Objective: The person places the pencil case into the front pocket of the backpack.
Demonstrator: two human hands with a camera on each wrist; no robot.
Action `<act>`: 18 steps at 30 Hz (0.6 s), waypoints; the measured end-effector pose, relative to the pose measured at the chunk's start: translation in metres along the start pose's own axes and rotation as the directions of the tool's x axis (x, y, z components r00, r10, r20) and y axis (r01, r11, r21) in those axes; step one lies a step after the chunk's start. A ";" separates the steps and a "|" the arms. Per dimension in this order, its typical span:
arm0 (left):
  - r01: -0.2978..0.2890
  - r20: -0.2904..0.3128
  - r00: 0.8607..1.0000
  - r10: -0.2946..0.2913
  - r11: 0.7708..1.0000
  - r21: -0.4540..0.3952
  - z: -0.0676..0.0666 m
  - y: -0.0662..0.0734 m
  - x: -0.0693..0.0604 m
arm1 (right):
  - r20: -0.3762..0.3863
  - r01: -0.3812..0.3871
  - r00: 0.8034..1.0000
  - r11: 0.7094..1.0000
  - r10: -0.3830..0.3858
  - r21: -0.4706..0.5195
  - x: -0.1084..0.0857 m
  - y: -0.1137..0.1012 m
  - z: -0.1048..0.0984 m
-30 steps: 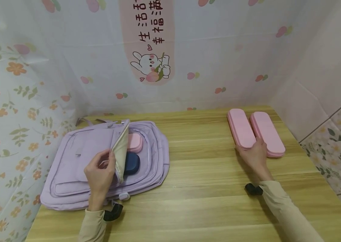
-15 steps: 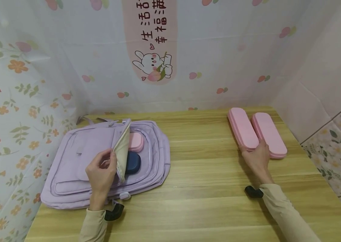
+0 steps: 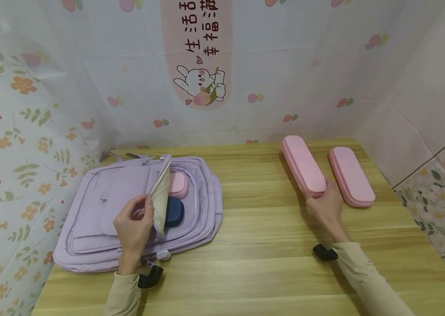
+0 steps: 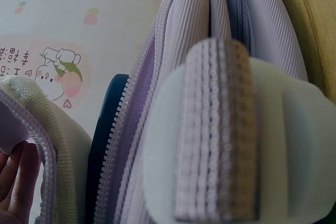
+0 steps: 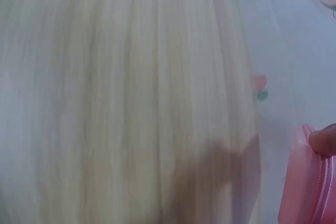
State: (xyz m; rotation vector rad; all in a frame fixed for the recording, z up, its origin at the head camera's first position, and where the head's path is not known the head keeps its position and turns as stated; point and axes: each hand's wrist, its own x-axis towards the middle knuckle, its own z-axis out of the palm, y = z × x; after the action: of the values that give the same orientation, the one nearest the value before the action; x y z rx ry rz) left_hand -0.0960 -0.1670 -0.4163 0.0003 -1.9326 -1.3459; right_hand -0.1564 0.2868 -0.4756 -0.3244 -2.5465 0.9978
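Pink case (image 3: pixel 304 166) fills right hand (image 3: pixel 326 208), flap (image 3: pixel 161 199) left hand (image 3: pixel 133 226), over wooden table (image 3: pixel 254 259) near drapes (image 3: pixel 277 66).

Left hand (image 3: pixel 134 223) pinching, right hand (image 3: pixel 326 209) gripping, forearms (image 3: pixel 370 276) apart

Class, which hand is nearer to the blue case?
Left. The left hand pinches the flap beside the blue case; the right hand grips a pink case across the table.
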 end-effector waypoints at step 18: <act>-0.009 0.008 1.000 0.009 1.000 0.003 0.000 -0.004 -0.002 | 0.069 0.227 0.971 0.973 -0.229 0.036 -0.016 -0.048 0.017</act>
State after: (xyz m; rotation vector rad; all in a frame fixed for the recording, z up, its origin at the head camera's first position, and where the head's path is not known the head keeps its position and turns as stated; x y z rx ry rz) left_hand -0.0964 -0.1676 -0.4203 -0.0128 -1.9393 -1.3391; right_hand -0.1527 0.2367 -0.4584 0.0147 -2.5601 0.9708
